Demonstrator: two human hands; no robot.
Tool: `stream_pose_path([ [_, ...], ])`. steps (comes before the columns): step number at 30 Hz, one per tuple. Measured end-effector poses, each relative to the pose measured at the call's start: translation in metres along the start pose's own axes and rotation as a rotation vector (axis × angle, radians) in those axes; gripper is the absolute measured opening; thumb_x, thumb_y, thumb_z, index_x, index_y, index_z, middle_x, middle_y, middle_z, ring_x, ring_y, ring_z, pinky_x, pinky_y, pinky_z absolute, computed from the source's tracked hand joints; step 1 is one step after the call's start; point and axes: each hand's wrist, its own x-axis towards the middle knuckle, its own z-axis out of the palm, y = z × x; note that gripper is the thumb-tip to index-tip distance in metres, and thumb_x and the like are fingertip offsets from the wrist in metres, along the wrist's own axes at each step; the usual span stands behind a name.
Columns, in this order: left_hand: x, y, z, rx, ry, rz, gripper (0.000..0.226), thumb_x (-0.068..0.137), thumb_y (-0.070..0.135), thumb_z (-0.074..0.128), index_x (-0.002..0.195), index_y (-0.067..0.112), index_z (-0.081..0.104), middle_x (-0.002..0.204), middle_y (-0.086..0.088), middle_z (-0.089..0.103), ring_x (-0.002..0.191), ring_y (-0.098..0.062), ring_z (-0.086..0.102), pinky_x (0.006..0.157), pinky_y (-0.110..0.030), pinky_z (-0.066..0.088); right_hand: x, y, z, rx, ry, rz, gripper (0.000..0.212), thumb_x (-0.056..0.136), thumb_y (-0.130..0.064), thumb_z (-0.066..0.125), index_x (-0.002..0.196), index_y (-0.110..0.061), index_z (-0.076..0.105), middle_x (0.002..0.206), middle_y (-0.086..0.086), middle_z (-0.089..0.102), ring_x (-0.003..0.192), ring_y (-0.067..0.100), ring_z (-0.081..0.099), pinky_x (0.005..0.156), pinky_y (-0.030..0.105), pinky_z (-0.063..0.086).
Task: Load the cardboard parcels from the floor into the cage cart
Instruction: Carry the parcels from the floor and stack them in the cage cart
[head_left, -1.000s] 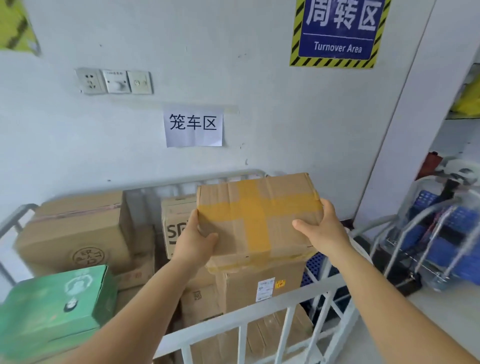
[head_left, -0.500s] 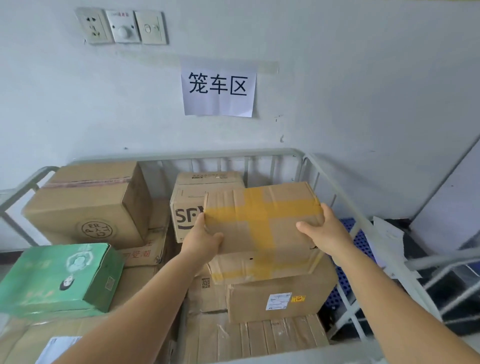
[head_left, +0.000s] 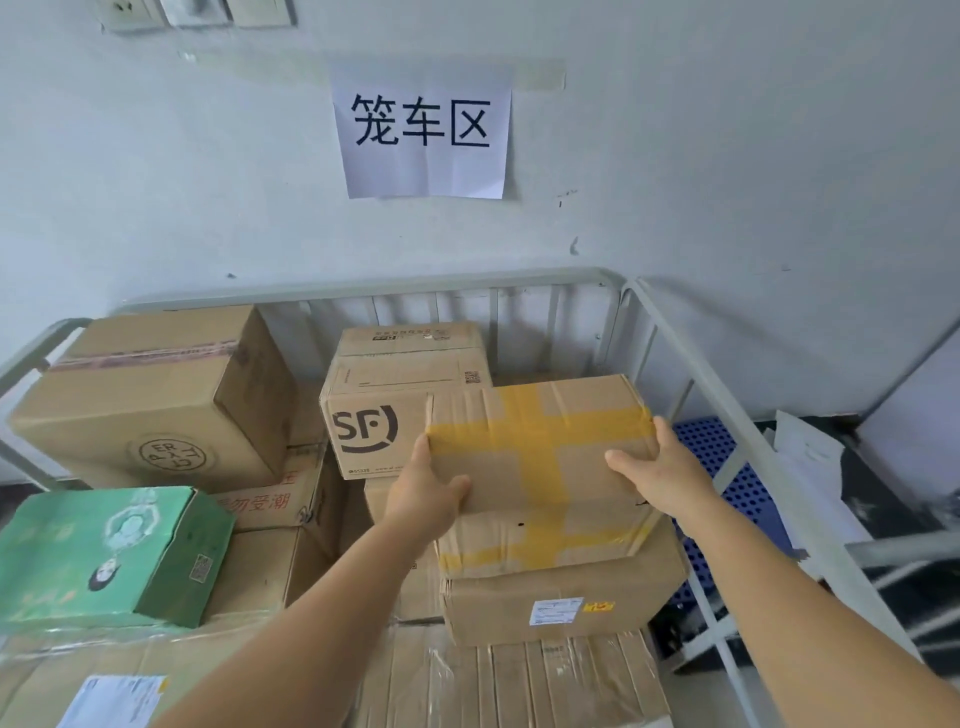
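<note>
Left hand (head_left: 423, 491) and right hand (head_left: 662, 467) grasp yellow-taped parcel (head_left: 540, 457) by its ends, resting atop labelled carton (head_left: 566, 597) inside cage cart (head_left: 670, 338).

Brown parcel (head_left: 540, 457), yellow tape cross

Taped parcel (head_left: 537, 457) lower, onto stack.

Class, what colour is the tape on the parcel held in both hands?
Yellow, crossed over the brown parcel; head view shows it.
</note>
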Motion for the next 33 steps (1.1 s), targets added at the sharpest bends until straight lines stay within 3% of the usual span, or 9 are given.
stream_pose_path([
  [9, 0.011, -0.001, 0.000, 0.209, -0.034, 0.094, 0.071, 0.092, 0.031, 0.058, 0.150, 0.016, 0.019, 0.125, -0.007, 0.053, 0.101, -0.022, 0.055, 0.081, -0.033, 0.050, 0.000, -0.003, 0.004, -0.031, -0.005, 0.050, 0.094, 0.088, -0.058, 0.057, 0.156, -0.029, -0.002, 0.161, 0.006, 0.018, 0.145, 0.037, 0.022, 0.115, 0.055, 0.026],
  [13, 0.013, -0.001, -0.003, 0.323, -0.033, 0.134, 0.072, 0.090, 0.039, 0.058, 0.146, 0.009, 0.024, 0.137, -0.010, 0.044, 0.119, -0.028, 0.049, 0.095, -0.041, 0.048, -0.019, -0.010, 0.007, -0.180, 0.065, 0.017, 0.085, 0.094, -0.055, 0.048, 0.157, -0.024, -0.001, 0.163, 0.004, 0.007, 0.146, 0.037, 0.017, 0.114, 0.054, 0.027],
  [15, 0.011, -0.001, -0.006, 0.400, -0.026, 0.170, 0.078, 0.090, 0.043, 0.057, 0.150, 0.009, 0.019, 0.146, -0.010, 0.036, 0.130, -0.030, 0.039, 0.106, -0.045, 0.040, -0.034, -0.012, 0.010, -0.252, 0.105, 0.009, 0.083, 0.096, -0.055, 0.044, 0.157, -0.023, -0.002, 0.164, 0.002, 0.001, 0.147, 0.035, 0.013, 0.115, 0.053, 0.027],
  [18, 0.004, -0.001, -0.012, 0.513, -0.014, 0.291, 0.083, 0.091, 0.047, 0.053, 0.154, 0.015, 0.010, 0.159, -0.006, 0.015, 0.144, -0.029, 0.017, 0.117, -0.046, 0.024, -0.063, -0.015, 0.015, -0.329, 0.160, 0.007, 0.083, 0.096, -0.058, 0.042, 0.157, -0.022, -0.001, 0.164, 0.001, 0.000, 0.149, 0.031, 0.012, 0.114, 0.051, 0.024],
  [22, -0.016, 0.002, -0.019, 0.612, -0.078, 0.489, 0.082, 0.094, 0.047, 0.050, 0.155, 0.017, 0.003, 0.162, -0.003, 0.003, 0.149, -0.025, -0.001, 0.119, -0.044, 0.008, -0.113, -0.013, 0.022, -0.380, 0.244, 0.007, 0.083, 0.095, -0.057, 0.044, 0.157, -0.020, 0.003, 0.164, 0.000, 0.005, 0.149, 0.026, 0.012, 0.115, 0.051, 0.021],
  [33, -0.133, -0.008, -0.006, 0.760, -0.463, 1.028, 0.074, 0.095, 0.046, 0.050, 0.154, 0.023, 0.011, 0.161, 0.001, 0.012, 0.149, -0.022, 0.009, 0.120, -0.042, 0.013, -0.301, 0.034, 0.060, -0.386, 0.467, 0.280, 0.074, 0.097, -0.052, 0.043, 0.155, -0.017, 0.014, 0.163, 0.000, 0.014, 0.149, 0.020, 0.012, 0.118, 0.043, 0.018],
])
